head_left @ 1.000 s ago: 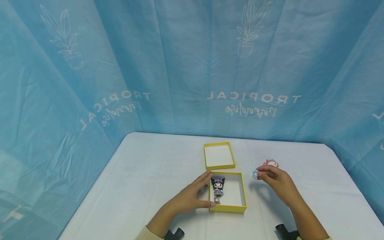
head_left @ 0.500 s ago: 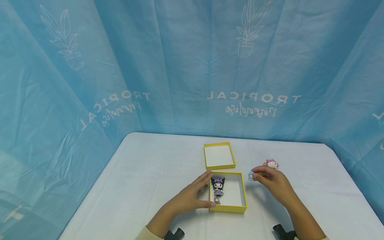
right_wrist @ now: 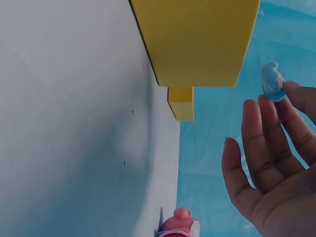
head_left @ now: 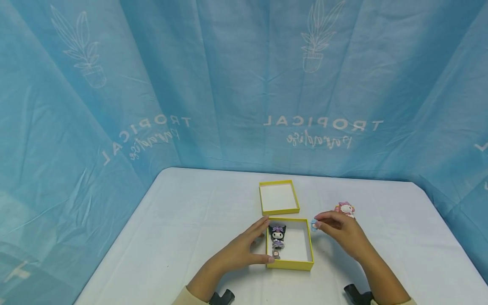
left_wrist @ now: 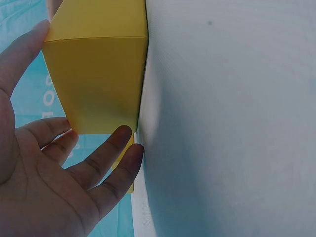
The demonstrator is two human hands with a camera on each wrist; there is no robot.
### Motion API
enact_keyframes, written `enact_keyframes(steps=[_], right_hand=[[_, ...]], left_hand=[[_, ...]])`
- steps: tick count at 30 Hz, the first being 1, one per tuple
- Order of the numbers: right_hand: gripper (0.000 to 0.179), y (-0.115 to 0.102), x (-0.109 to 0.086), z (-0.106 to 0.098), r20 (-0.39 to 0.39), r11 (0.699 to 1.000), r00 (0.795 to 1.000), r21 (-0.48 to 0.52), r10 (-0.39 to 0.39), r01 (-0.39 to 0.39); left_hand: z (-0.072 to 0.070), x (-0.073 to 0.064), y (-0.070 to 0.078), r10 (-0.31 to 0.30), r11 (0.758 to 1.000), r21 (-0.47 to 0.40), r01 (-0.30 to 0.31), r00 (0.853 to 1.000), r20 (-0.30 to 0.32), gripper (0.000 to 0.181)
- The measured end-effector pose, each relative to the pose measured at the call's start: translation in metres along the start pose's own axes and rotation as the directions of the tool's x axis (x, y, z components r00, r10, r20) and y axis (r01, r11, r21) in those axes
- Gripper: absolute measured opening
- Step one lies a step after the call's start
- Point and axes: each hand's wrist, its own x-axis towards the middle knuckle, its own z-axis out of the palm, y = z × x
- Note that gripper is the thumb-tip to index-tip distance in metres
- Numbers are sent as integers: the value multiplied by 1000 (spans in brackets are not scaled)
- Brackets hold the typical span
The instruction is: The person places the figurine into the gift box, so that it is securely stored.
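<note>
My left hand (head_left: 239, 250) spans the left side of a yellow box (head_left: 291, 265), thumb at the near corner and fingertips at the far one, holding it. Inside, along the left wall, lie a black-and-purple figurine (head_left: 278, 238) and a small brown figurine (head_left: 276, 254). My right hand (head_left: 341, 233) pinches a small blue figurine (head_left: 314, 225) between thumb and fingertips, just right of the box's far right corner. In the right wrist view the blue figurine (right_wrist: 272, 81) is held above the level of the box's rim. A pink-and-white figurine (head_left: 345, 209) is behind the right hand, partly hidden.
Behind the box lies its shallow yellow lid (head_left: 280, 212), inner side up. A white cloth covers the table (head_left: 183, 212). Blue printed curtains (head_left: 244, 84) hang at the back and sides.
My right hand has moved left with the blue figurine, bringing it close to the box's right edge. The pink-and-white figurine shows more. My left hand and the box have stayed put.
</note>
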Motion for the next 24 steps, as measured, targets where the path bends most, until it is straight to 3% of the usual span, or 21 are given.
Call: enact_keyframes(steps=[7, 13, 19, 24], right_hand=[[31, -7, 2, 5, 8, 995, 999, -88, 36, -35], [26, -11, 3, 9, 12, 990, 1000, -137, -13, 14], [26, -12, 4, 16, 16, 991, 1000, -137, -13, 15], [23, -10, 6, 23, -5, 980, 996, -178, -94, 91]], left_hand=[[0, 0, -1, 5, 1000, -2, -5, 1000, 2, 104], [0, 0, 0, 2, 1000, 1, -2, 1000, 0, 104], [0, 1, -1, 2, 1000, -2, -2, 1000, 0, 104], [0, 0, 0, -2, 1000, 2, 2, 1000, -2, 104]])
